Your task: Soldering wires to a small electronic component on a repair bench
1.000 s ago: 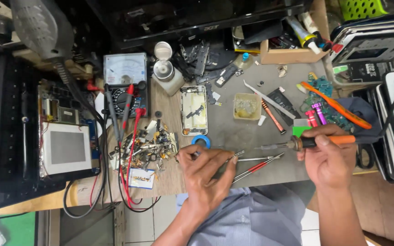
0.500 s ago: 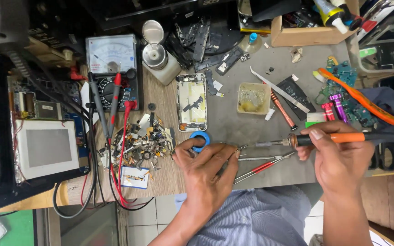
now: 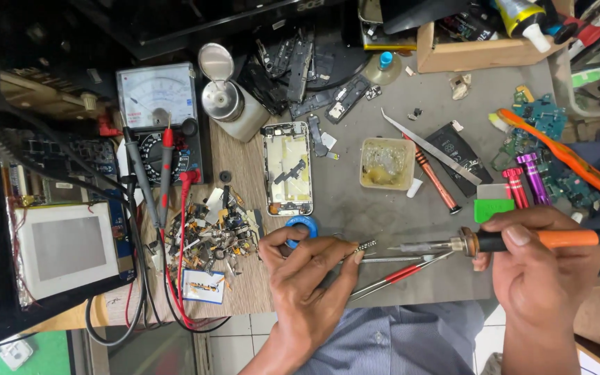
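The soldering iron (image 3: pixel 494 242) is showing a bare metal tip and a smooth orange plastic grip; the tweezers (image 3: pixel 390 260) are gleaming as polished metal; the mat (image 3: pixel 446 90) is looking matt grey and scuffed.

- My left hand (image 3: pixel 307 278) sits at the near edge of the mat (image 3: pixel 383 208), pinching a small connector part (image 3: pixel 365 246) at its fingertips.
- My right hand (image 3: pixel 536 267) is to the right of it, gripping the soldering iron (image 3: pixel 522 241), whose tip points left at that part.
- Tweezers (image 3: pixel 401 272) lie on the mat between my hands.
- The opened phone frame (image 3: pixel 288 169) lies beyond my left hand, a tape roll (image 3: pixel 301 228) between them.
- I see the flux tub (image 3: pixel 386 164) right of the frame, and a screwdriver (image 3: pixel 435 177) just right of the tub.
- The multimeter (image 3: pixel 160 118) stands far left, its probes (image 3: pixel 154 167) trailing toward me.
- A heap of small parts (image 3: pixel 210 239) lies left of my left hand.
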